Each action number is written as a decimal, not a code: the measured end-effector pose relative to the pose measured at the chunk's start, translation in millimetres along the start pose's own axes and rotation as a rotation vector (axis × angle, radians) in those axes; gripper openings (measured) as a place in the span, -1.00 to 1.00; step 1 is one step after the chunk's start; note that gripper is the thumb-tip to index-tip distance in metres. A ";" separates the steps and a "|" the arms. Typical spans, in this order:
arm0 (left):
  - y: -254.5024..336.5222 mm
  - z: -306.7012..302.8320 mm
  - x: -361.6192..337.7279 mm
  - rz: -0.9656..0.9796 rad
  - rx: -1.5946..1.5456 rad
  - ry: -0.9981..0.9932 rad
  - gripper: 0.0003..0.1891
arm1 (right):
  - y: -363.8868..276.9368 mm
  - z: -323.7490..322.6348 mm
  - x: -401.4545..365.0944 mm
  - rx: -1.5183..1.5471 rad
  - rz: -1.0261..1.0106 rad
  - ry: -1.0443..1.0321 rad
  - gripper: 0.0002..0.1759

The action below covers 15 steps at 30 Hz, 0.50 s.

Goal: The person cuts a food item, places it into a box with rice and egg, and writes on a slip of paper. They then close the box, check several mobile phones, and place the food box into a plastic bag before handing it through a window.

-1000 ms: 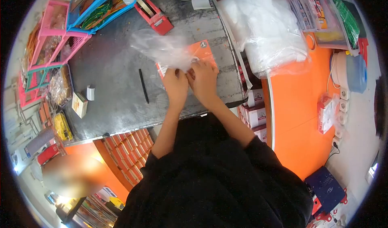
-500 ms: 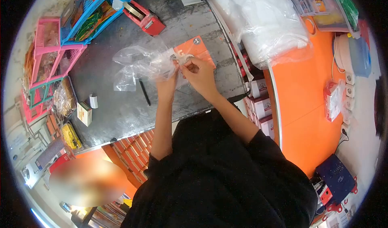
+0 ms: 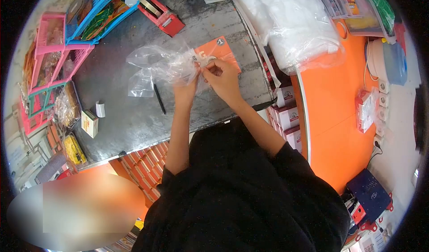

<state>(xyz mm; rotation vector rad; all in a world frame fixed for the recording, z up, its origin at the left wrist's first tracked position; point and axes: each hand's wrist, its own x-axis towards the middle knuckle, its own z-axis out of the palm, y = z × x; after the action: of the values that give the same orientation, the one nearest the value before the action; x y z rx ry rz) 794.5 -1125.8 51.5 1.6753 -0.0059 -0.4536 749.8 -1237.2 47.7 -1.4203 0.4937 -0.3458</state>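
A clear plastic bag (image 3: pixel 154 66) spreads to the left of my hands over the dark worktop (image 3: pixel 127 122). My left hand (image 3: pixel 187 84) is closed on the gathered part of the bag. Close beside it, my right hand (image 3: pixel 222 80) pinches at the same spot, its fingertips nearly touching the left ones; what lies between them is too small to make out. Behind my fingers lies an orange printed packet (image 3: pixel 219 50), partly covered by the bag and my hands. A black pen (image 3: pixel 159 99) rests on the worktop below the bag.
A red tape dispenser (image 3: pixel 163 17) stands at the back, near blue (image 3: pixel 96 26) and pink baskets (image 3: pixel 47 66). A small box (image 3: pixel 90 123) and a yellow packet (image 3: pixel 74 150) sit at the left. A large white plastic bundle (image 3: pixel 299 28) lies on the right, beside an orange surface (image 3: pixel 339 135).
The whole view has shifted slightly. My hands stay together at the gathered bag, with only a small movement of the right fingers. The blurred area at lower left has grown.
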 end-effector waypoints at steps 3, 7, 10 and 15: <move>-18.9 -4.1 4.0 0.201 0.560 -0.021 -0.72 | -21.4 -1.1 -1.0 0.191 0.171 0.003 -0.88; -3.2 0.2 2.3 -0.021 0.534 -0.248 -0.85 | -35.8 -22.8 10.3 -0.124 0.159 -0.152 -0.84; -8.9 -10.8 -5.8 0.438 0.424 -0.196 -0.77 | -34.1 -45.8 30.6 -0.488 -0.099 -0.387 -0.79; 13.5 -7.2 -22.1 0.657 0.615 -0.135 -0.71 | -40.8 -60.4 13.8 -1.019 -0.390 -0.497 -0.76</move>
<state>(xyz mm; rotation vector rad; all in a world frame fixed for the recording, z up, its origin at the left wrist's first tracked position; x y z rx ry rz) 779.7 -1115.4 71.4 2.0999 -0.8436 -0.0533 732.7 -1300.8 81.8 -2.5152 -0.0698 -0.0095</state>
